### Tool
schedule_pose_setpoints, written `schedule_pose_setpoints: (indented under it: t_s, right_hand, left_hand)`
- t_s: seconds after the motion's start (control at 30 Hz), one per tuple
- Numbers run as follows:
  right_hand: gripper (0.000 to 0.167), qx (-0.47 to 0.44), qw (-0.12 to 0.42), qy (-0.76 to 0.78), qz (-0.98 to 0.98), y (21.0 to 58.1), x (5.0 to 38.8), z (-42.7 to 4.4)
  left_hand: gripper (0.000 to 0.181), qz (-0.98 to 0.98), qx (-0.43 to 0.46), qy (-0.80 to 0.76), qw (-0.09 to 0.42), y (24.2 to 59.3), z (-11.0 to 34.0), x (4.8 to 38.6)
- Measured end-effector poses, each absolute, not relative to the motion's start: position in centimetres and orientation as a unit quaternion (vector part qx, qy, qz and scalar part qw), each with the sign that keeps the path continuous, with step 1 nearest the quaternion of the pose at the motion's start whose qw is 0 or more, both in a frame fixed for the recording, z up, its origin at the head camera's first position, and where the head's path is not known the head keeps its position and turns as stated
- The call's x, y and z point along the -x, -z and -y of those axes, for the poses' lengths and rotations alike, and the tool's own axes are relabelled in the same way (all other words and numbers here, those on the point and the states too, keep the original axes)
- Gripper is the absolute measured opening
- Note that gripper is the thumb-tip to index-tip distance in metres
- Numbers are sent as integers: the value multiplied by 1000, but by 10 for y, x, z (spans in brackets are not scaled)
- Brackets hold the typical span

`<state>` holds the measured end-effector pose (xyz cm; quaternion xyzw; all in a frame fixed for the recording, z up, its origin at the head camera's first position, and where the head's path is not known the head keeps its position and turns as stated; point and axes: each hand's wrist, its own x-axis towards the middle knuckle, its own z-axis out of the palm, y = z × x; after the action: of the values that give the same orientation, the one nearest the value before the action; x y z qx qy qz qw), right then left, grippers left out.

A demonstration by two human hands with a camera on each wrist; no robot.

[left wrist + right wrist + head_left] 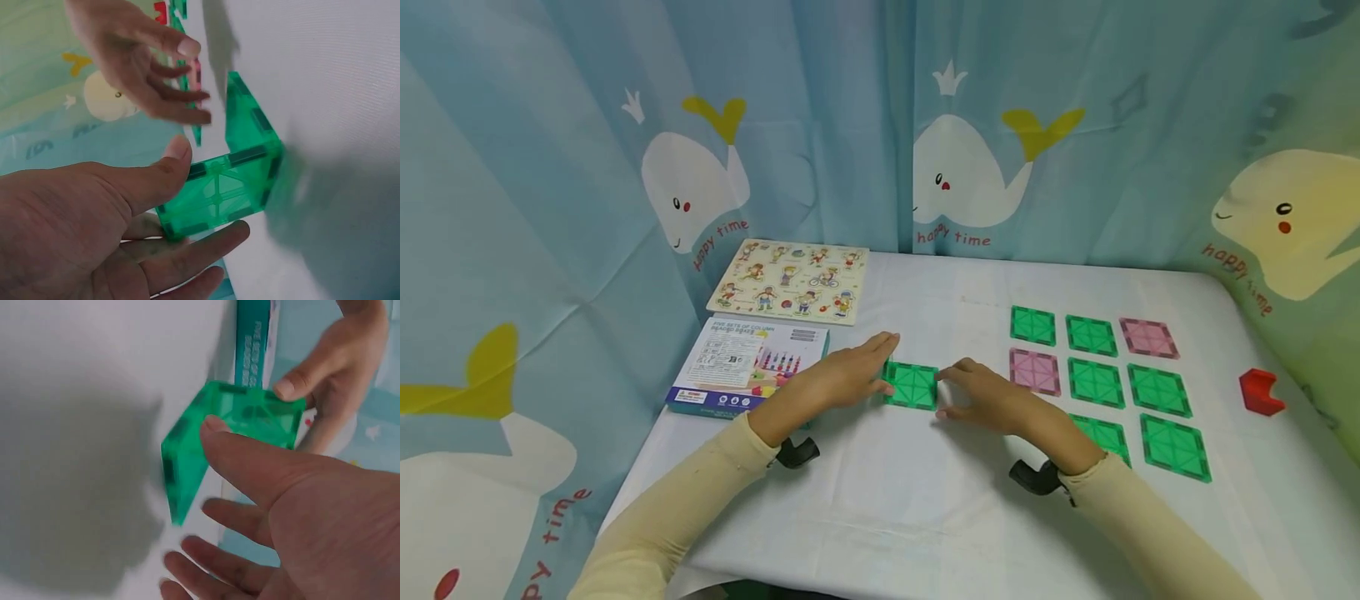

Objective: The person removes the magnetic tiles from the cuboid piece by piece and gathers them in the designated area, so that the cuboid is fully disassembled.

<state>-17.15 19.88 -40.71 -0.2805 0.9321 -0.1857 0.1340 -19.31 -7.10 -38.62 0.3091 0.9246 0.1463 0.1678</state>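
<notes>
Two green translucent magnetic tiles stand joined at an edge, at an angle to each other, on the white table. One is the upright tile that my left hand pinches between thumb and fingers in the left wrist view. The other tile juts out from its edge toward the right. My right hand hovers just right of the pair, thumb and fingers spread. A small gap parts it from the tiles in the left wrist view. From above, the head view shows the green square between both hands.
To the right lie several flat green tiles, with two pink tiles among them. A red notched piece sits near the right edge. At left are a bead-toy box and a picture puzzle board. Curtains hang behind.
</notes>
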Motion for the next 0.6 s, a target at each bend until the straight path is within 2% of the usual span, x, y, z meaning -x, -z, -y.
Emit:
schedule_pose_setpoints:
  t_s: [0.23,0.6]
  right_hand:
    - [85,245,148,137,-948,418,184,-168]
    - [86,249,115,91,-957,422,185,-157]
  left_hand:
    - [86,-926,-309,-145,159,388,68,194]
    - [85,-928,-311,-142,150,388,69,193]
